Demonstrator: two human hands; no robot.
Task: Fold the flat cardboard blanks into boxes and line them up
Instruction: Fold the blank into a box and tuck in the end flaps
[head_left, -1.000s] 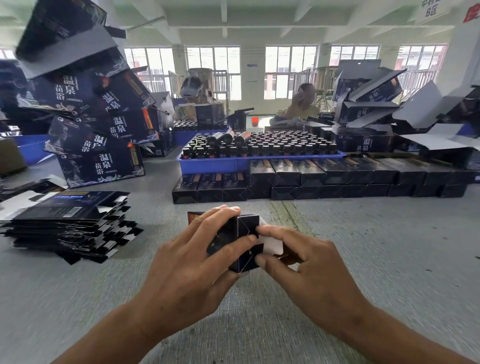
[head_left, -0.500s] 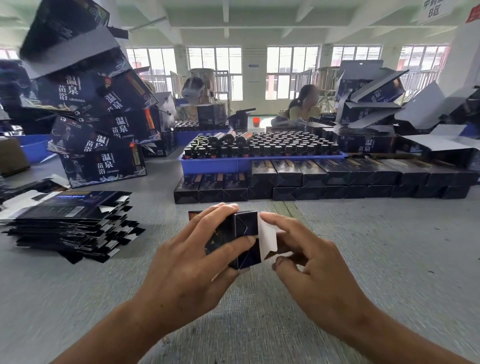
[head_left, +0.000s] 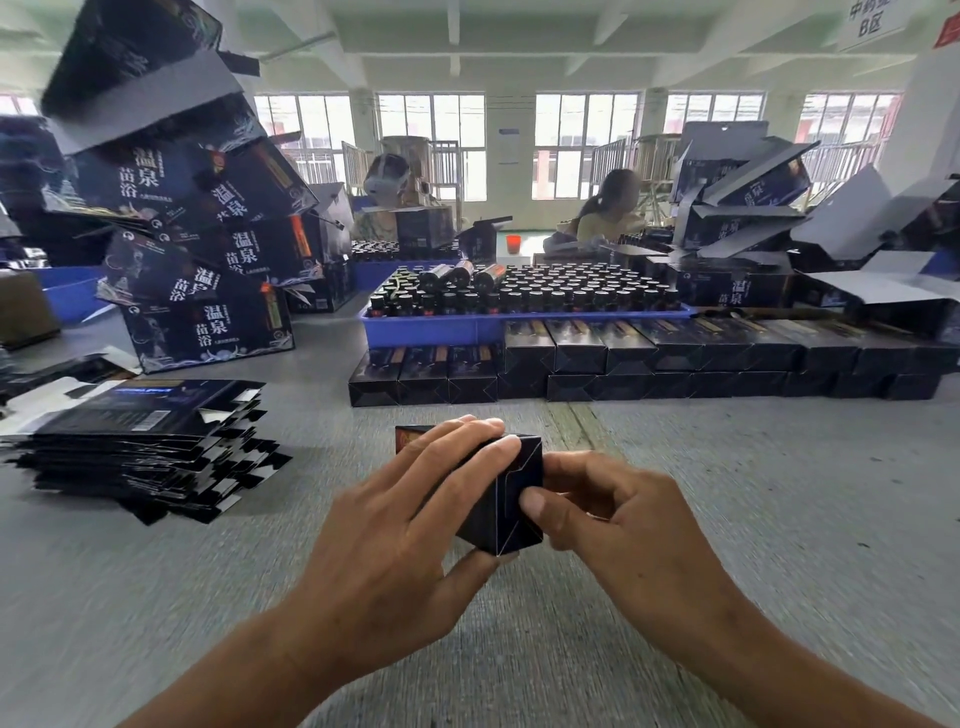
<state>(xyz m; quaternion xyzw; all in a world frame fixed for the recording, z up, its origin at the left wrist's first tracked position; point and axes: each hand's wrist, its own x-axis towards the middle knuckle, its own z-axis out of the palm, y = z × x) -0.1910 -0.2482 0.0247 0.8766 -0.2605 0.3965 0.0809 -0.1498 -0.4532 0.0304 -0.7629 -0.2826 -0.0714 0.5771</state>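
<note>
A small dark box (head_left: 506, 499) is held just above the grey table, its near end facing me and looking closed. My left hand (head_left: 410, 525) grips it from the left, fingers over the top and thumb under the bottom edge. My right hand (head_left: 608, 514) holds the box's right side, its thumb pressing on the end face. A stack of flat dark blanks (head_left: 140, 441) lies on the table at the left. Finished boxes (head_left: 649, 358) stand in long rows, two layers high, across the table behind.
A blue tray (head_left: 431, 330) full of small dark bottles sits behind the box rows. Large dark printed cartons (head_left: 208, 327) are piled high at the left, more open cartons (head_left: 743, 239) at the right. A person (head_left: 608, 213) sits at the far side.
The white flap that stuck out at the box's right end is no longer visible and the end face looks closed. My right thumb now presses on that face.
</note>
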